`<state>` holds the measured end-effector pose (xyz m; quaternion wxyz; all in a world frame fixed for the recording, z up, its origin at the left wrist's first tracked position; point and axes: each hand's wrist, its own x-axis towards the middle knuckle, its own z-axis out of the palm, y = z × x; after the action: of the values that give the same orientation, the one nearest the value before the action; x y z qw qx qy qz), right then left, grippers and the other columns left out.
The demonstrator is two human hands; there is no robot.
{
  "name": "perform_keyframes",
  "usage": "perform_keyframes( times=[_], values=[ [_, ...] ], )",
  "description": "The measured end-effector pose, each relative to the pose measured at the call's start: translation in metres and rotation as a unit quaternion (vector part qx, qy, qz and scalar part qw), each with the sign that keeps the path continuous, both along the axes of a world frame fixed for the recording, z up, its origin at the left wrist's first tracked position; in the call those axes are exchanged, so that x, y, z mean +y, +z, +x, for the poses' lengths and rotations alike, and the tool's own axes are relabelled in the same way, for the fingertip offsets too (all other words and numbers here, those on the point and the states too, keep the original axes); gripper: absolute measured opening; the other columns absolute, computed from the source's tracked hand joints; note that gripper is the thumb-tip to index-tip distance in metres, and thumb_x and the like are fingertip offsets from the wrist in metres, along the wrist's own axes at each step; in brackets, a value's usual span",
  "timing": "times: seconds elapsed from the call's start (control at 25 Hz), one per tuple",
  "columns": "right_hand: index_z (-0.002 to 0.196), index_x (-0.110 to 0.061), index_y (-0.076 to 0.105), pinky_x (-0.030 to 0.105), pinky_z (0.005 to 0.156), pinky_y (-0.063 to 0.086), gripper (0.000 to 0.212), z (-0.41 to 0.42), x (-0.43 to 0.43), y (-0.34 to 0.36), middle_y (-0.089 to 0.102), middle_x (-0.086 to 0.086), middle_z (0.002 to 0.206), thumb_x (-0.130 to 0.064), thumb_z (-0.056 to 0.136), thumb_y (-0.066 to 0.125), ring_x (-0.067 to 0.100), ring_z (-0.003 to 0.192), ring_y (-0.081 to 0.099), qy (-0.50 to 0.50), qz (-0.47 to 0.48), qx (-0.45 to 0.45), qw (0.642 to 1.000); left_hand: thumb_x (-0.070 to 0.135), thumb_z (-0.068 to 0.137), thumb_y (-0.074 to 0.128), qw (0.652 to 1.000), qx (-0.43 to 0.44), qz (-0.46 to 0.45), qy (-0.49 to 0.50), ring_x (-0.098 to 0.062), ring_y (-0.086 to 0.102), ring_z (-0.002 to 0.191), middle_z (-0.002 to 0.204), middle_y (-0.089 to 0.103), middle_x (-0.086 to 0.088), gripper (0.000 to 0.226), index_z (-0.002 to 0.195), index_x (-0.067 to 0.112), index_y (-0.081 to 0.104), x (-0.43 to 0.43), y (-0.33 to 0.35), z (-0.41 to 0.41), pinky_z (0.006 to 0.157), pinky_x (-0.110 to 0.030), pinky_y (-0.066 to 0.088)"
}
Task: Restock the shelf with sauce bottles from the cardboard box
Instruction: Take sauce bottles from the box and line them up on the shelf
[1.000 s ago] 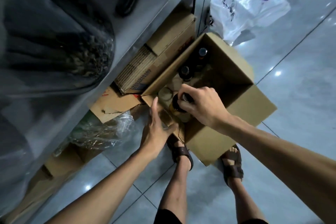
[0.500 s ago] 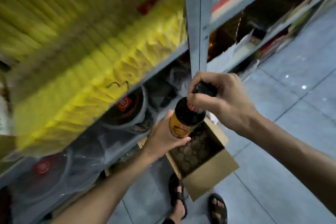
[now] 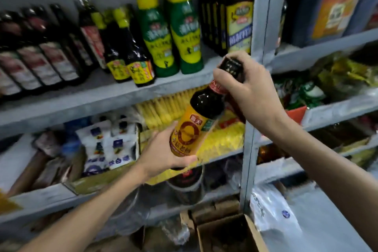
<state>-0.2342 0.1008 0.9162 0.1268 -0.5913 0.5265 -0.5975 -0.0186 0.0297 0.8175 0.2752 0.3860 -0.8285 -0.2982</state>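
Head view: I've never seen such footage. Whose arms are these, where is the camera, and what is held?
The camera sits on a person's head, looking forward and down, so the two bare arms are their own; no robot is involved. The left hand grips the lower body of a sauce bottle with an orange label, and the right hand grips its cap end. The bottle is tilted, in front of a grey shelf that carries dark bottles and two green bottles. An open box stands on the floor below.

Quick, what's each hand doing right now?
Left hand: holds the sauce bottle at its base.
Right hand: grips the same bottle's top.
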Motion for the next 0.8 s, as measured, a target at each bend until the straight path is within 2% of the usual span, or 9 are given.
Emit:
perform_keyframes(
  times=[0.08,0.16,0.24,0.36,0.48,0.6,0.68,0.8],
  values=[
    [0.104,-0.017,0.057,0.021,0.067,0.044,0.02,0.017,-0.007,0.026,0.059,-0.012,0.081,-0.031,0.091,0.064,0.002,0.074,0.055,0.036,-0.01,-0.028,0.999,0.055,0.054,0.08,0.999,0.032,-0.021,0.03,-0.015,0.07,0.091,0.094,0.074,0.01,0.065,0.111,0.033,0.06,0.009,0.033,0.021,0.085,-0.047,0.053],
    [0.104,-0.018,0.058,0.032,0.078,0.051,0.027,0.047,-0.014,0.044,0.066,-0.007,0.091,-0.04,0.089,0.063,0.009,0.086,0.062,0.072,-0.007,-0.012,0.997,0.054,0.055,0.081,0.995,0.059,-0.042,0.062,-0.019,0.069,0.093,0.095,0.074,0.011,0.063,0.112,0.035,0.059,0.015,0.057,0.046,0.087,-0.052,0.051],
    [0.105,-0.024,0.06,0.042,0.088,0.051,0.035,0.086,-0.022,0.056,0.064,0.0,0.102,-0.052,0.085,0.057,0.016,0.098,0.061,0.1,0.002,0.016,0.995,0.056,0.056,0.082,0.991,0.079,-0.05,0.094,-0.022,0.068,0.097,0.098,0.074,0.01,0.065,0.113,0.037,0.057,0.017,0.073,0.074,0.088,-0.053,0.051],
    [0.111,-0.028,0.057,0.045,0.094,0.051,0.044,0.146,-0.037,0.066,0.064,-0.003,0.109,-0.058,0.079,0.06,0.014,0.106,0.061,0.162,0.016,-0.003,0.987,0.057,0.056,0.083,0.983,0.088,-0.061,0.148,-0.022,0.066,0.1,0.098,0.073,0.011,0.065,0.112,0.039,0.056,0.018,0.089,0.122,0.086,-0.048,0.054],
    [0.125,-0.026,0.048,0.039,0.092,0.056,0.055,0.218,-0.052,0.068,0.067,-0.012,0.109,-0.04,0.08,0.076,0.007,0.104,0.066,0.258,0.06,-0.045,0.963,0.052,0.055,0.083,0.967,0.122,-0.09,0.204,-0.012,0.068,0.091,0.092,0.072,0.013,0.061,0.106,0.035,0.056,0.019,0.103,0.185,0.08,-0.044,0.056],
    [0.125,-0.021,0.049,0.027,0.082,0.059,0.051,0.299,-0.065,0.072,0.071,-0.002,0.111,-0.021,0.083,0.077,0.009,0.1,0.07,0.329,0.096,-0.098,0.934,0.047,0.053,0.081,0.953,0.143,-0.112,0.244,-0.001,0.067,0.08,0.087,0.071,0.014,0.059,0.104,0.033,0.056,0.014,0.113,0.255,0.074,-0.039,0.057],
    [0.119,-0.017,0.055,0.025,0.077,0.059,0.043,0.348,-0.078,0.073,0.073,0.004,0.106,-0.016,0.082,0.077,0.013,0.096,0.072,0.349,0.099,-0.106,0.926,0.047,0.052,0.078,0.947,0.143,-0.12,0.26,-0.003,0.067,0.077,0.084,0.071,0.013,0.056,0.101,0.033,0.054,0.006,0.117,0.299,0.072,-0.041,0.057],
    [0.113,-0.014,0.061,0.021,0.075,0.058,0.037,0.441,-0.107,0.076,0.076,0.002,0.1,-0.016,0.08,0.079,0.012,0.092,0.073,0.348,0.106,-0.106,0.925,0.043,0.055,0.08,0.943,0.156,-0.12,0.268,-0.007,0.068,0.079,0.084,0.071,0.01,0.054,0.101,0.035,0.053,-0.02,0.124,0.381,0.073,-0.043,0.056]
  ],
)
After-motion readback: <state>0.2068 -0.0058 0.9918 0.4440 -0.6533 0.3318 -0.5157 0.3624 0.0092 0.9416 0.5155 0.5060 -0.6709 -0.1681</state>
